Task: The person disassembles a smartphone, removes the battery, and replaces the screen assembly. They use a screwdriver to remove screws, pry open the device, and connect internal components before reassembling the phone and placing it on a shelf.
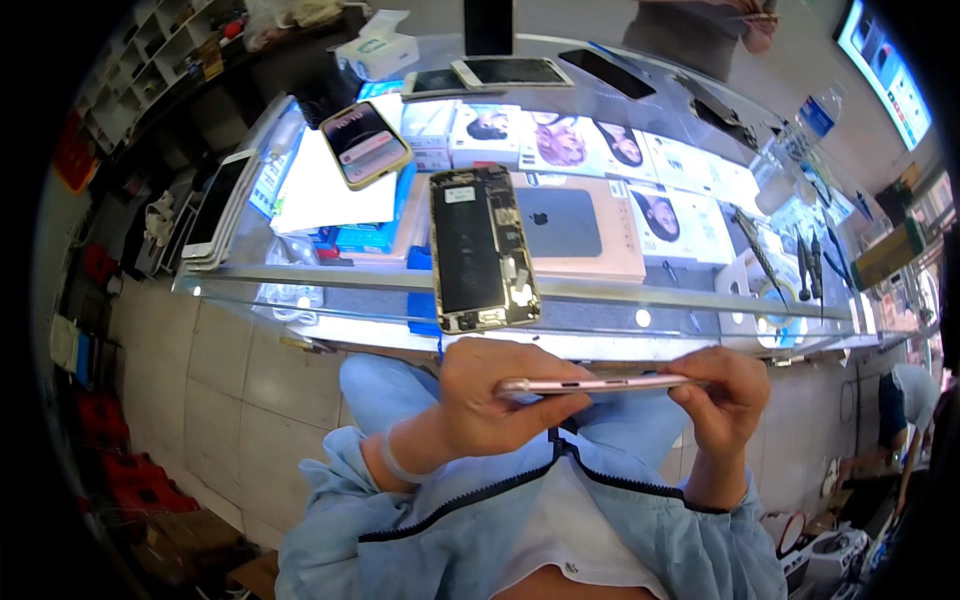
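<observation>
Edge-on above my lap is a thin pink smartphone (630, 383), its buttons showing along the side. My left hand (505, 390) pinches one end between thumb and fingers. The other end is gripped the same way by my right hand (722, 395). Just beyond my hands, an opened phone body (485, 250) lies on the glass counter (390, 277), its dark battery and inner parts exposed. The faces of the pink phone are hidden from this angle.
A phone in a yellow case (366, 145) lies at the left, near stacked white phones (217, 212). Tweezers (757, 247) and screwdrivers (803, 262) are at the right, below a plastic bottle (818, 115). Boxed goods (560, 140) show through the glass. Another person (690, 35) stands across the counter.
</observation>
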`<state>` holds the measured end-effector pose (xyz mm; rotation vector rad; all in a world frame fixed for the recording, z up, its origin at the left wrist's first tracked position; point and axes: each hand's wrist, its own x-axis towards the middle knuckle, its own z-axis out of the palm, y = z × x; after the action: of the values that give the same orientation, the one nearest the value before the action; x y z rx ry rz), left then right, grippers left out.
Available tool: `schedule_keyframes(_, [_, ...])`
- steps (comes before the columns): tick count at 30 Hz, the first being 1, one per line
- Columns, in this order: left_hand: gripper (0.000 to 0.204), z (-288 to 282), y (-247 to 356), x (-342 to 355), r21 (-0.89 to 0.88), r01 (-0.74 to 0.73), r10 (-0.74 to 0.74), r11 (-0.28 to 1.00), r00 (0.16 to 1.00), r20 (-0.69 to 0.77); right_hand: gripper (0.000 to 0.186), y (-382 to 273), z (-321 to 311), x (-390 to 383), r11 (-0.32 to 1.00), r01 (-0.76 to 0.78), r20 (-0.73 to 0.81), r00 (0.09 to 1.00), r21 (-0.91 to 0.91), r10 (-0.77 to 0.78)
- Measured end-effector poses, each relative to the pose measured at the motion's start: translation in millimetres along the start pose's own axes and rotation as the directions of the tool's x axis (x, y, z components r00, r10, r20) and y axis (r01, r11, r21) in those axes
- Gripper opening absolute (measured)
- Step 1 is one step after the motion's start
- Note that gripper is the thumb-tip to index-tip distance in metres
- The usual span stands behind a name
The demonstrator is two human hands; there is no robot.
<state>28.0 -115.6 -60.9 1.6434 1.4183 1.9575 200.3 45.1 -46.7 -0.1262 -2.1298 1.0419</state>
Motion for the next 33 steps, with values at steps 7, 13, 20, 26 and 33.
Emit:
schedule_keyframes(7, [0.021, -2.1, -7.4, -2.2, 0.027, -0.106, 0.107, 0.994, 0.994, -0.029, 0.02, -6.8, -2.1, 8.5, 0.992, 0.107, 0.029, 0.994, -0.063, -0.106])
schedule_keyframes(13, [0.019, -2.4, -6.5, -0.1, 0.025, -0.092, 0.092, 0.995, 0.996, 0.005, 0.024, -7.3, -5.0, 11.2, 0.988, 0.142, 0.046, 0.989, -0.056, -0.139])
schedule_keyframes(20, [0.017, -1.0, -2.2, -0.6, -0.023, -0.045, 0.043, 0.999, 0.996, -0.082, 0.043, -6.3, 6.2, 12.1, 0.91, 0.324, -0.052, 0.936, -0.26, -0.348])
schedule_keyframes(26, [0.031, 3.2, 9.9, -1.4, -0.399, 0.304, -0.351, 0.865, 0.935, -0.049, 0.055, -10.8, -1.8, 9.9, 0.754, 0.388, 0.236, 0.921, -0.53, -0.309])
schedule_keyframes(33, [0.128, 20.7, 15.7, 8.6, -0.6, 0.269, -0.197, 0.753, 0.963, 0.184, 0.072, -2.9, 1.3, 3.4, 0.975, 0.159, 0.157, 0.979, -0.157, -0.134])
